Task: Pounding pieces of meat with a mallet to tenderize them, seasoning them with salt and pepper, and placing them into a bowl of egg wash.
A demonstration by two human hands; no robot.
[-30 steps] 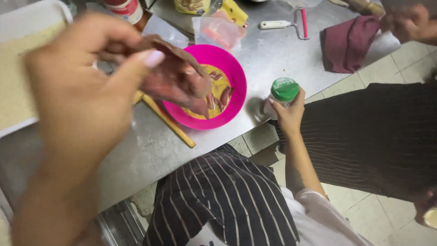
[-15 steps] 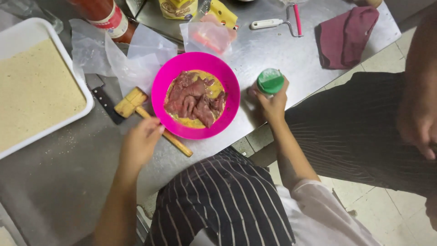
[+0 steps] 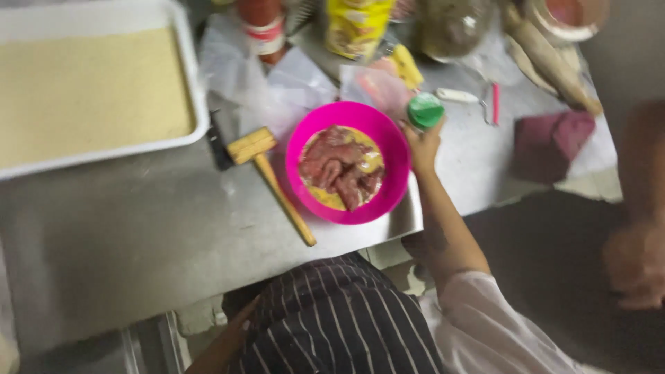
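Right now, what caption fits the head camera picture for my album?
Right hand holds a green-lidded jar beside a pink bowl of meat on a metal table.

The right hand [image 3: 422, 142] gripped a green-lidded jar [image 3: 424, 111] just beside the rim of a pink bowl [image 3: 395, 149] that held raw red meat strips [image 3: 339, 170] in a yellow liquid. A wooden mallet [image 3: 267, 170] lay on the steel surface [image 3: 138, 228] just left of the bowl. A white tray [image 3: 197, 104] of pale crumbs sat at the upper left. The left hand [image 3: 242, 318] hung low by a striped apron [image 3: 332, 318], below the surface edge. A dark red cloth [image 3: 551, 142] lay to the right, and another person's blurred hand [image 3: 634, 266] showed at the far right.
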